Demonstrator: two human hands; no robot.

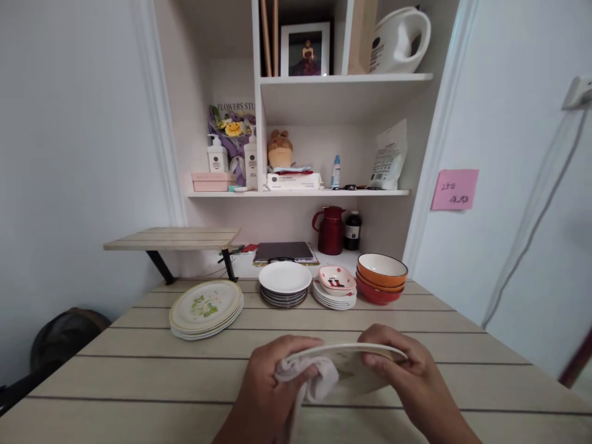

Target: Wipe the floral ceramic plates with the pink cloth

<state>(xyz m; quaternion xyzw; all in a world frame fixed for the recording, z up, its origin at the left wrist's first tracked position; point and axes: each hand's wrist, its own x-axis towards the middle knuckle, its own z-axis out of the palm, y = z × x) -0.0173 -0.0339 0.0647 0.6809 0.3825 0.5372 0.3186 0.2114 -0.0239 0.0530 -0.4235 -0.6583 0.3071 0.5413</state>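
Observation:
Tilted up on edge above the near part of the table is a plate (351, 374) with a faint leaf pattern on its face. My right hand (407, 367) grips its right rim, thumb on the near side and fingers behind. At the left rim, my left hand (272, 379) is closed round a bunched white cloth (324, 377), pinching it against the plate with the thumb. Part of the cloth hangs below that hand. The plate's lower edge is hard to make out.
Behind my hands stand flower-patterned plates (203, 308), round white plates (285, 277), small dishes (337, 280) on saucers, and stacked orange and red bowls (382, 277). A raised wooden stand (173, 238) is at the left. A red jug (330, 230) stands farther back.

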